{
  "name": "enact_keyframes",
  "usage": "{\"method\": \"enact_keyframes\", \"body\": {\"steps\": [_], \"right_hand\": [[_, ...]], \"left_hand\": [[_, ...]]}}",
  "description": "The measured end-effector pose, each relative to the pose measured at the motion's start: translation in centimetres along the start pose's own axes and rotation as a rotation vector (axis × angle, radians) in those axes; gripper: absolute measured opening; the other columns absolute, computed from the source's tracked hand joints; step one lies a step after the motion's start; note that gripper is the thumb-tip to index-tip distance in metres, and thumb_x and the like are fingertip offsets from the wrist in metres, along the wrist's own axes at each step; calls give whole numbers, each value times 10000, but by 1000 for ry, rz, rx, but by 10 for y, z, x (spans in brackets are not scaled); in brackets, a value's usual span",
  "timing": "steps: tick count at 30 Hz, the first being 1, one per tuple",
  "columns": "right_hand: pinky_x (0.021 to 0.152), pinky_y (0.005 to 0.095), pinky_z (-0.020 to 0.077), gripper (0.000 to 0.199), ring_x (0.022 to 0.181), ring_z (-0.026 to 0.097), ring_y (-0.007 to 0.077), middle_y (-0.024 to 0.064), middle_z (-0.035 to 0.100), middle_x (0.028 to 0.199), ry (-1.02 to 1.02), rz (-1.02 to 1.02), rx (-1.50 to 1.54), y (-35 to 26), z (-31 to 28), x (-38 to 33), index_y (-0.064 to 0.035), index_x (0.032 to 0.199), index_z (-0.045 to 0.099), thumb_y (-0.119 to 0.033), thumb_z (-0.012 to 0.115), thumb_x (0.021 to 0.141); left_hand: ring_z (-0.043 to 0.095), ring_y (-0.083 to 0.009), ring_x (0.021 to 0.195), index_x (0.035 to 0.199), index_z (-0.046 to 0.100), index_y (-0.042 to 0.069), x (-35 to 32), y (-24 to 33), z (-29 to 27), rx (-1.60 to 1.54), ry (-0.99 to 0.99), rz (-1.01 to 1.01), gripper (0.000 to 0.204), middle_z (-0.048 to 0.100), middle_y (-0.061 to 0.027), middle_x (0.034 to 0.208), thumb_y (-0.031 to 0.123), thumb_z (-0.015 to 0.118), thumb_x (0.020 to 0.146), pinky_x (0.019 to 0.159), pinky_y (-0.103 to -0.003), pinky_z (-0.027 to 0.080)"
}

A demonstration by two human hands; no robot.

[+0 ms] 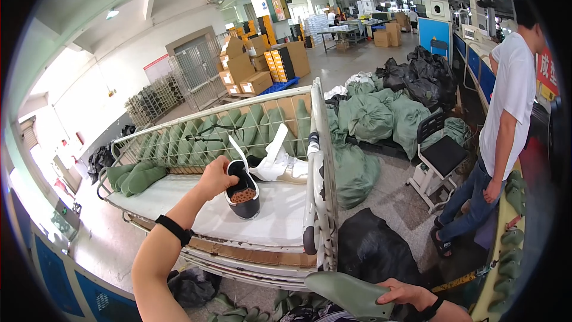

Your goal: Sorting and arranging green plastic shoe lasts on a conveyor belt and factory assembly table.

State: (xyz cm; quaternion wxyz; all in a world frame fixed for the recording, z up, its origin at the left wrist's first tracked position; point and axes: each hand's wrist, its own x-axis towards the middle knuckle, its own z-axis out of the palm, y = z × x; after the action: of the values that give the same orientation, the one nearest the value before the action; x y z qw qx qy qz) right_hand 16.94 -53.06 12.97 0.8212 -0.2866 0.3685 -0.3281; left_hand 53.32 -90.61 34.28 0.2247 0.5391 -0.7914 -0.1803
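Observation:
My left hand (215, 179) pinches the edge of a black and white shoe (244, 207), which stands on a white cart shelf (196, 217). A brown dotted insole shows inside its opening, and a white strap sticks up from it. Close to its right lies a white shoe (286, 170) with a raised strap. Low at the right, my right hand (408, 295) is closed around the end of a green shoe last (345, 292), held apart from the cart. Several green shoe lasts (140, 179) rest at the shelf's left end, and more stand behind the wire mesh.
The cart's metal frame (319, 185) rises at its right end. Green sacks (372, 116) and black bags (420, 74) are heaped beyond, near a black chair (441, 149). A person in a white shirt (512, 77) stands at the right by a line of green lasts. Cardboard boxes (256, 83) are stacked behind.

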Motion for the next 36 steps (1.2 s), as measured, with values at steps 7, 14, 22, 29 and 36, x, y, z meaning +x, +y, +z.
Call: {"method": "enact_keyframes", "body": {"steps": [7, 14, 22, 29, 36], "right_hand": [[987, 301, 385, 695, 1152, 532, 216, 156, 554, 1274, 2, -15, -1, 6, -8, 2, 122, 1339, 419, -192, 716, 796], [971, 300, 396, 692, 1129, 541, 212, 156, 562, 1258, -16, -13, -40, 6, -6, 3, 129, 1325, 433, -201, 725, 791], [967, 300, 398, 698, 1123, 544, 211, 159, 567, 1250, -22, -8, -80, 2, -1, 8, 127, 1321, 439, -217, 730, 789], [971, 300, 393, 693, 1129, 540, 216, 161, 564, 1255, -10, 7, -63, 4, -1, 11, 130, 1315, 445, -216, 734, 789], [876, 273, 437, 556, 996, 561, 139, 69, 632, 1090, -1, -56, -262, 27, -3, 4, 63, 1234, 548, -249, 721, 808]], "left_hand": [[614, -150, 759, 1254, 506, -108, 4, -14, -13, -507, -127, -6, 573, 661, -95, 920, -161, 557, 686, 691, -259, 483], [628, -170, 909, 1323, 451, -99, 14, -20, -27, -549, -236, -130, 584, 650, -140, 1054, -158, 558, 751, 811, -272, 492], [635, -161, 904, 1154, 593, -66, 19, -22, -35, -612, -347, -203, 404, 666, -115, 1022, -172, 514, 772, 812, -249, 494], [621, -128, 812, 1138, 613, -47, 14, -20, -35, -741, -329, -253, 401, 671, -90, 1006, -170, 525, 767, 708, -227, 478], [502, -73, 694, 1192, 612, 0, 19, -24, -25, -321, -288, -19, 408, 639, -50, 913, -8, 599, 784, 589, -208, 403]]}}
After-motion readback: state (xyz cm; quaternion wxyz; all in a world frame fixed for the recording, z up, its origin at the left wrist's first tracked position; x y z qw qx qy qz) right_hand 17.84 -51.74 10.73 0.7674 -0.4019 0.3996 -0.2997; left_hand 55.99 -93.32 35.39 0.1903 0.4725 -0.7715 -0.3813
